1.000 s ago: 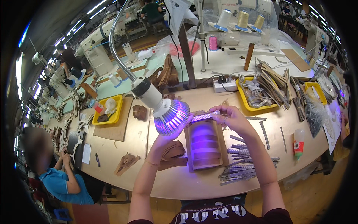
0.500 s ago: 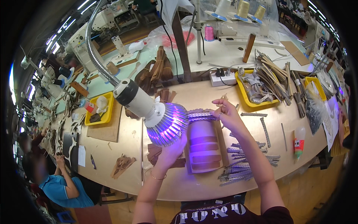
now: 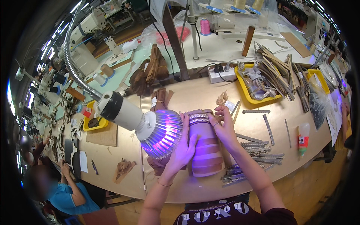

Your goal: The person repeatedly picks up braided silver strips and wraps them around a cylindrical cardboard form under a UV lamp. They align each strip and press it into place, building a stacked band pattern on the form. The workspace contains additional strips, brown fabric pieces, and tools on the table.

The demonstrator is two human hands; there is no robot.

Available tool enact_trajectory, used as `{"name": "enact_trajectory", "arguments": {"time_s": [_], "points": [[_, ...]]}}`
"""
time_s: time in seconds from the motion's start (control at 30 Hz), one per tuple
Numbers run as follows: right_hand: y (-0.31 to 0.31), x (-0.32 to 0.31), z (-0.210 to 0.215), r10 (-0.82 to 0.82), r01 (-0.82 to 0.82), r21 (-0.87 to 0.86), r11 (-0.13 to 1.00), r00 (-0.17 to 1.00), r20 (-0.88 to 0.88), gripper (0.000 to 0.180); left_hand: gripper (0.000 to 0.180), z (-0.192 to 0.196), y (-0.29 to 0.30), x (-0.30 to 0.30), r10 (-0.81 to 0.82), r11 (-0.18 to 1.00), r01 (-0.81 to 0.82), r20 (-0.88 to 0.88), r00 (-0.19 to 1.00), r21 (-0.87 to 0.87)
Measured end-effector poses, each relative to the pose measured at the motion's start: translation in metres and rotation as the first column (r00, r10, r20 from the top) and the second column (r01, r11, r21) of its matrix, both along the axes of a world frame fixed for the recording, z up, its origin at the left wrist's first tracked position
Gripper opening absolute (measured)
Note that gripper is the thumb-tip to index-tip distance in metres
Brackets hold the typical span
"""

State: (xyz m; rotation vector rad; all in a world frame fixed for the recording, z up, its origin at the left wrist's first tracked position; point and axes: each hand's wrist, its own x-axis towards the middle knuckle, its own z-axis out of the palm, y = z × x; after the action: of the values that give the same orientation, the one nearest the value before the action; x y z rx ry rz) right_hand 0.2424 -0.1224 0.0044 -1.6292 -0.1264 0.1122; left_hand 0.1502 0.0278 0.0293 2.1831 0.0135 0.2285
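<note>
A curved form [image 3: 200, 167] wrapped with brown bands lies on the table in front of me, lit violet. Across its far end runs a braided strip [image 3: 198, 119], pale and dark. My right hand [image 3: 225, 129] has its thumb and bent fingers closed at the strip's right end. Along the form's left side, my left hand [image 3: 183, 148] lies with fingers stretched toward the strip's left end and its thumb apart. A ribbed lamp [image 3: 162, 133] glowing violet hangs just left of that hand and hides part of the table behind it.
Loose braided strips [image 3: 249, 159] lie to the right, near a glue bottle [image 3: 303, 140]. Farther back stand a yellow tray [image 3: 258, 101] of scraps and a white power strip [image 3: 221, 76]. Brown strip bundles [image 3: 152, 69] lie at far left-centre. A co-worker [image 3: 77, 195] sits at left.
My left hand has come off the lamp's lower rim to the form's left side. The lamp now sits farther left of the form. My right hand's raised fingers have come down near the strip's end.
</note>
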Motion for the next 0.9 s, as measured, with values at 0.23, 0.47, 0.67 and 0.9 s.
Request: {"name": "enact_trajectory", "arguments": {"time_s": [0.23,0.47,0.67,0.9], "points": [[-0.002,0.007,-0.015,0.177,-0.041,0.339,0.94,0.908,-0.381,0.051,0.073,-0.009,0.007,0.002,-0.08,0.99,0.084,0.044,0.996,-0.112],[-0.008,0.018,-0.01,0.172,-0.089,0.221,0.971,0.904,-0.391,0.051,0.072,-0.005,0.014,0.008,-0.147,0.983,0.147,-0.006,0.989,0.113],[-0.012,0.016,-0.001,0.136,-0.043,0.348,0.937,0.959,-0.248,0.032,0.069,-0.001,0.01,0.005,-0.028,0.961,0.017,0.036,0.999,0.276],[-0.025,0.016,0.007,0.056,0.04,0.272,0.961,0.94,-0.336,0.028,0.071,0.014,0.001,-0.004,0.007,0.949,-0.029,0.074,0.997,0.314]]}}
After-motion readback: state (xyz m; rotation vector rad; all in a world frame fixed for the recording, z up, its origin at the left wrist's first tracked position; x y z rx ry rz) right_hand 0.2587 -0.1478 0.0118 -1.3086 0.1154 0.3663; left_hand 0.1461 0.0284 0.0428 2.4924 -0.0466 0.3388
